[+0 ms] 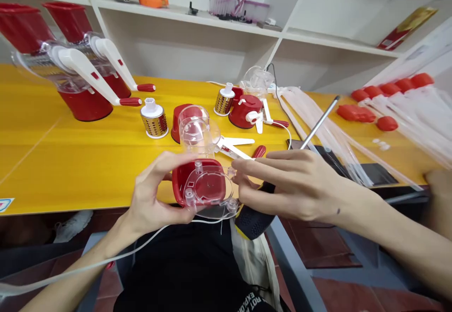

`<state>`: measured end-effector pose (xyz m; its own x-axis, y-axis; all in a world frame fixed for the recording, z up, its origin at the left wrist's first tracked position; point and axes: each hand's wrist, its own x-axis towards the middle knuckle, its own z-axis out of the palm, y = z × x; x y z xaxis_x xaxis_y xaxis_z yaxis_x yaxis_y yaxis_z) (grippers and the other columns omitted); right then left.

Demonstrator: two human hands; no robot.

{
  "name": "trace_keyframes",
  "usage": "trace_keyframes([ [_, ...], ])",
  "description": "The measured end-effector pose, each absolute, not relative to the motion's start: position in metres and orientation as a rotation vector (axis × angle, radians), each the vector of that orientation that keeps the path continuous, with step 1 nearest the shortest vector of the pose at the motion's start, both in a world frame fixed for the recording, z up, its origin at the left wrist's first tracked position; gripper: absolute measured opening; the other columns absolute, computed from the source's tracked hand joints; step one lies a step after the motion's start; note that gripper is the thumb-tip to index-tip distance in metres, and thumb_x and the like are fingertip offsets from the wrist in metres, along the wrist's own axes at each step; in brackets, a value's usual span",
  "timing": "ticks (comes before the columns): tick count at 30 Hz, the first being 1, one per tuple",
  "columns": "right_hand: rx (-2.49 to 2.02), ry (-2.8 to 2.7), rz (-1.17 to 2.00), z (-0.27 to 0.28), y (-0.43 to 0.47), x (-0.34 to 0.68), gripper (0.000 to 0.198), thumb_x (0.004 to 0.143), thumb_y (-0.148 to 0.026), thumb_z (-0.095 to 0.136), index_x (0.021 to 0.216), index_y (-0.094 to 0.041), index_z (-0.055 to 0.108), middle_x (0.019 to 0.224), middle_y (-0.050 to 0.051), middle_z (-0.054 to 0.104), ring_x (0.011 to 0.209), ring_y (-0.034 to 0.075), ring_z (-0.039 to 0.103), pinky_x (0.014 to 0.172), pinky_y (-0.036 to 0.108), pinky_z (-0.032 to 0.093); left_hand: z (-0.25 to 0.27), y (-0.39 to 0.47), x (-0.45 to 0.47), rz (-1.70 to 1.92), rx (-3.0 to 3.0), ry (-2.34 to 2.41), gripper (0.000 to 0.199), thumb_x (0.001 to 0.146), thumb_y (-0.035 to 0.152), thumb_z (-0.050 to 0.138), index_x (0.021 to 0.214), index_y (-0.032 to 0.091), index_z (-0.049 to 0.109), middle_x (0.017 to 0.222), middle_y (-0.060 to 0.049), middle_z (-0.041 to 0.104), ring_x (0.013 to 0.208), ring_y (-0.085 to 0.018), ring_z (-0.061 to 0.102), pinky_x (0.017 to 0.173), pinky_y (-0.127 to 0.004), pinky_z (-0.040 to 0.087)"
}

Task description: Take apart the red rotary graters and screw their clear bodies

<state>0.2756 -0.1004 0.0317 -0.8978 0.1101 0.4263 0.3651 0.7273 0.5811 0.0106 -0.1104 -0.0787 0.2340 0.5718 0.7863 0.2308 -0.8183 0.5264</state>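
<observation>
In the head view the left hand (158, 194) grips the red base with its clear housing (205, 184) above the lap, off the yellow table (70, 161), while the right hand (296, 184) pinches its edge, so a slack grip could drop it.

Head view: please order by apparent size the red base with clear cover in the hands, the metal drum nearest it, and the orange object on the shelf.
1. red base with clear cover, though closest to the camera
2. metal drum
3. orange object, farthest away
</observation>
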Motion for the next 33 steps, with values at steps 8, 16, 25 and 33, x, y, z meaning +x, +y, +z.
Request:
trace_keyframes([
  [8,-0.369,-2.499,-0.971,0.028,-0.104,0.279,0.027,0.084,-0.028,0.061,0.107,-0.018,0.051,0.109,-0.006,0.064,0.083,-0.003,0.053,0.069,0.019,0.030,-0.079,-0.107,0.015,1.603,2.218,0.709,0.068,0.078,0.024,0.085,0.141,0.025,0.060,0.114,-0.008,0.069,0.097,-0.021,0.065,0.071,-0.031,0.057],
  [16,-0.429,-2.565,-0.553,0.023,-0.094,0.284,0.014,0.090,-0.022,0.053,0.103,-0.015,0.053,0.111,-0.005,0.064,0.079,-0.007,0.048,0.070,0.013,0.030,-0.080,-0.117,0.006,1.500,2.287,1.013,0.069,0.078,0.025,0.081,0.142,0.025,0.056,0.124,-0.007,0.069,0.106,-0.021,0.070,0.083,-0.030,0.063],
  [25,-0.890,-2.426,0.242,0.014,-0.063,0.296,0.020,0.086,-0.026,0.061,0.088,-0.008,0.066,0.083,-0.003,0.063,0.072,-0.015,0.049,0.070,-0.004,0.038,-0.110,-0.100,-0.086,1.466,2.004,1.600,0.062,0.075,0.035,0.084,0.130,0.020,0.059,0.131,-0.011,0.069,0.118,-0.028,0.070,0.091,-0.039,0.067],
  [33,-1.267,-2.236,0.494,0.014,-0.049,0.302,0.053,0.081,-0.057,0.066,0.084,-0.005,0.065,0.084,0.002,0.061,0.072,-0.011,0.051,0.067,0.002,0.040,-0.113,-0.058,-0.121,1.283,1.893,1.762,0.066,0.077,0.045,0.081,0.131,0.020,0.055,0.136,-0.012,0.066,0.122,-0.029,0.067,0.104,-0.048,0.061],
])
